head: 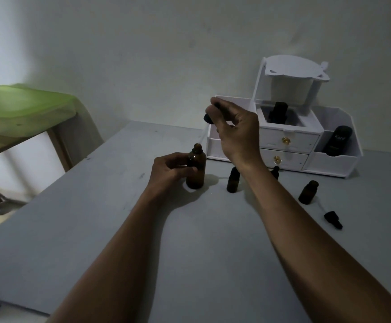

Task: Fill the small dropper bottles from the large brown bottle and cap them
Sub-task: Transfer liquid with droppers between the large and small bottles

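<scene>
Drawing step: your left hand (170, 170) clamps the big brown bottle (196, 169), uncapped, standing on the table (96, 229). Your right hand (234, 131) pinches the dropper (209, 115) above it. Next: carry it to the open small bottle (308, 192), squeeze, cap.

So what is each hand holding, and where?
Left hand grips the large brown bottle around its body; right hand pinches a dropper cap by its black top.

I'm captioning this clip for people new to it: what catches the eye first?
The right hand, raised mid-frame, pinches a black dropper cap above the large brown bottle, which the left hand steadies on the grey table. Behind stands a white organizer.
</scene>
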A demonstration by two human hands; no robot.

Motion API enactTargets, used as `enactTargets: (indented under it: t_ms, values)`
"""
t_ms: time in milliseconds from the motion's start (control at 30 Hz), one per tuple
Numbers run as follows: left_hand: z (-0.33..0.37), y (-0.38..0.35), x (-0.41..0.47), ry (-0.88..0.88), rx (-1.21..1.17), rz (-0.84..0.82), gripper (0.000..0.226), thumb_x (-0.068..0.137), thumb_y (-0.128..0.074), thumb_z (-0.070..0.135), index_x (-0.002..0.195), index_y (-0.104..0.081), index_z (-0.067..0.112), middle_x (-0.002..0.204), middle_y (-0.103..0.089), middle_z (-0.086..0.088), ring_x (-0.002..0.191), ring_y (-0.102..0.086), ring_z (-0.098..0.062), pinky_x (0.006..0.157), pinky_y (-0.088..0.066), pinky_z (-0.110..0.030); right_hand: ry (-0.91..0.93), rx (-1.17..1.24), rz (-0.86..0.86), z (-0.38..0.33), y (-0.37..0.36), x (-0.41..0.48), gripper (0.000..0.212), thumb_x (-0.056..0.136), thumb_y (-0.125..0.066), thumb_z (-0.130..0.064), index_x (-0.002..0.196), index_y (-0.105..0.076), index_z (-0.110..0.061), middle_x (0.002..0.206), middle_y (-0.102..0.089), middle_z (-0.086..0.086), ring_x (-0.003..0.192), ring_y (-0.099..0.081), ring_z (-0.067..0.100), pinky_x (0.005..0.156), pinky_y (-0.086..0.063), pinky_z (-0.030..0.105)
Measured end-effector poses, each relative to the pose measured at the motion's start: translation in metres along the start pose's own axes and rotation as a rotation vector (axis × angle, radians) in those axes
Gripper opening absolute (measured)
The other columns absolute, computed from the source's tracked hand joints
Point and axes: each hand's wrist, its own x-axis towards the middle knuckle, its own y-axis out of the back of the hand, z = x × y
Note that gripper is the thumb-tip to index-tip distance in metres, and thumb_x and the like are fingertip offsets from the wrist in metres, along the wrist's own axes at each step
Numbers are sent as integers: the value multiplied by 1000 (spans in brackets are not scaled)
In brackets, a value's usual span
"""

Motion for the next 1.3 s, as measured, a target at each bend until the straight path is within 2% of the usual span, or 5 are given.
enactTargets:
  t_ms: [167, 300, 467, 1000, 1300]
  values:
    - [1, -1, -1, -2, 0, 7, 31, 77, -73, 1, 91, -75, 28, 88, -76, 10, 87, -72, -9, 78, -56, -26, -8, -67, -54, 12, -7, -7, 30, 91, -69, -23, 115, -70, -6, 95, -76, 3, 82, -71, -2, 81, -57, 16]
    - [2, -3, -4, 6, -27, -1, 29, 78, -71, 0, 94, -75, 24, 91, -75, 9, 86, -70, -8, 63, -52, -13, -44, -145, -132, 28, -10, -15, 21, 89, -71, -24, 104, -75, -10, 93, -77, 2, 84, -73, 7, 83, -59, 26]
    - [-2, -1, -3, -19, 1, -2, 28, 78, -73, 4, 99, -75, 22, 96, -75, 5, 90, -71, -11, 70, -53, -17, -57, -189, -168, 38, -12, -21, 15, 87, -73, -24, 96, -78, -12, 90, -77, -2, 80, -69, 1, 74, -52, 9]
    - [-2, -3, -4, -2, -18, -8, 38, 68, -72, 21, 105, -75, 17, 103, -75, -1, 96, -70, -17, 68, -55, -16, -28, -233, -94, 37, -23, -24, 9, 87, -73, -16, 83, -75, -9, 73, -66, -9, 64, -59, -10, 66, -43, -1]
    - [-2, 0, -7, -25, 1, -2, 29, 79, -70, -2, 102, -75, 15, 92, -76, 3, 83, -71, -4, 62, -50, -9, -34, -212, -114, 31, -21, -26, 11, 88, -72, -23, 90, -77, -13, 84, -75, -5, 75, -65, -2, 75, -52, 11]
